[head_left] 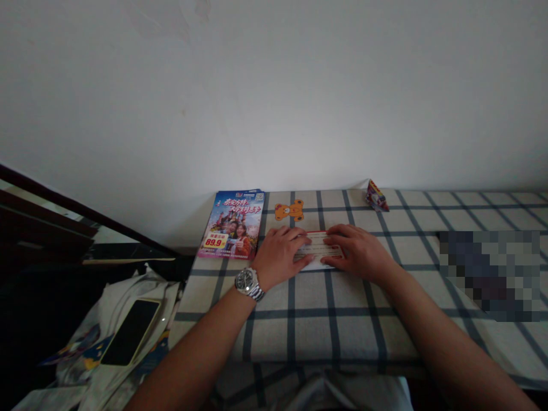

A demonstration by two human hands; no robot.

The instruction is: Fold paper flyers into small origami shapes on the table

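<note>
A folded paper leaflet [319,249] with printed lines and red along its far edge lies on the checked tablecloth between my hands. My left hand [283,251], below a metal wristwatch [248,282], grips its left side, fingers at the far edge and thumb at the near edge. On the right side, my right hand [357,251] holds it the same way with bent fingers. Parts of the paper are hidden under both hands. Just beyond my left hand is a flat orange bear figure [289,210]. To its left rests a stack of colourful flyers [233,225].
A small folded colourful paper piece [377,197] stands near the white wall [274,97]. The checked cloth [295,325] covers the table. At lower left, a phone [131,332] lies on white bags [115,291]. A blurred-out patch [490,277] covers something at right.
</note>
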